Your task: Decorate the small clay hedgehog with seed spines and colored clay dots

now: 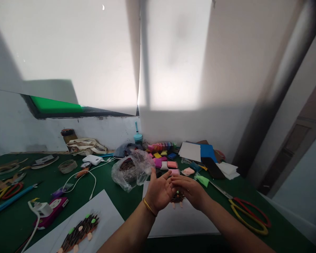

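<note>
From my remote view, I'm seeing the person's two bare hands working together just above the middle of the frame's lower half. The left hand (159,193), wearing a gold bangle (148,207), is turning its palm upward, and the right hand (189,191) is reaching across from 4 o'clock, its fingers meeting the left fingers. The grip is closed up, with the hands together, but I can't tell whether either one is clamping anything.

A small clay hedgehog (177,197) with dark spines and coloured dots is showing just under the right hand, partly hidden by the fingers. It's sitting over a white sheet (183,225), and I can't tell whether it's touching the sheet or being held above it.

Around the hands, a green table mat (21,175) is carrying the rest. At 11 o'clock from the hands, a crumpled plastic bag (131,172) is lying with dark strips inside it. Blocks of coloured clay (160,161) are heaped at 12 o'clock, and a blue foam sheet (208,153) is lying at 1 o'clock. Red-and-yellow-handled scissors (249,218) are resting at 3 o'clock. At 8 o'clock, a larger clay hedgehog (79,232) is lying on its own white sheet (107,211), with a magenta box (51,211) just beyond it.
</note>
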{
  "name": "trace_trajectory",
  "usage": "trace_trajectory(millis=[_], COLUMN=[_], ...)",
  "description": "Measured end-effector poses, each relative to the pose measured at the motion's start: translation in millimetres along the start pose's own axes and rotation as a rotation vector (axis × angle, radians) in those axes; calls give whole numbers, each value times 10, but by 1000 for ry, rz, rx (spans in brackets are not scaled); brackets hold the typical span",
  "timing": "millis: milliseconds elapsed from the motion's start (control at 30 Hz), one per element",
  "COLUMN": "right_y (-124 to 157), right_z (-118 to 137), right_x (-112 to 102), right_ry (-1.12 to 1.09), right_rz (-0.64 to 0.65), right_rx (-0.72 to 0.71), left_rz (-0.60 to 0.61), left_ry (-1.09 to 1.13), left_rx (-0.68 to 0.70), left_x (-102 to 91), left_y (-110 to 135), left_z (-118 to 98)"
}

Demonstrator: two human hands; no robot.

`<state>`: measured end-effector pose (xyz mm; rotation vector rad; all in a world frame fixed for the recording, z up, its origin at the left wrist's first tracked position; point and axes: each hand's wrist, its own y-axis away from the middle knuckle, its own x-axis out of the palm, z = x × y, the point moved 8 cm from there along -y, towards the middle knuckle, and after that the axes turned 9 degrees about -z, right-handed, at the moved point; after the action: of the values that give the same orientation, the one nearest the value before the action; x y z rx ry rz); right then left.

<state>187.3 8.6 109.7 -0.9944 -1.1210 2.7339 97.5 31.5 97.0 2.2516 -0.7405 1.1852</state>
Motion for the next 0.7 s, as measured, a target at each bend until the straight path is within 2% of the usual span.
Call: trace_trajectory(millis=[200,333,400,467,567,700], right_y=[133,219,260,311,425,583], right_z=[-118,-300,-422,-556,-799,-1082], right_x=[-29,12,-13,-53,-88,-45], right_ry=[-152,-220,-194,-117,-25,-37], right_rz=[-143,-235,-281,-295,-278,-272], right_rx=[99,261,336,389,461,546], left_rz=[-21,6,-43,-160,-377,-528], left_ry=[4,-13,-33,-67,-181,-432], left_rx=[-38,-42,1,125,394,701], left_x=[-104,-133,-217,-390,-745,-1138], left_y=[51,61,38,5,16,112], left_z=[89,140,103,-24,-295,-533])
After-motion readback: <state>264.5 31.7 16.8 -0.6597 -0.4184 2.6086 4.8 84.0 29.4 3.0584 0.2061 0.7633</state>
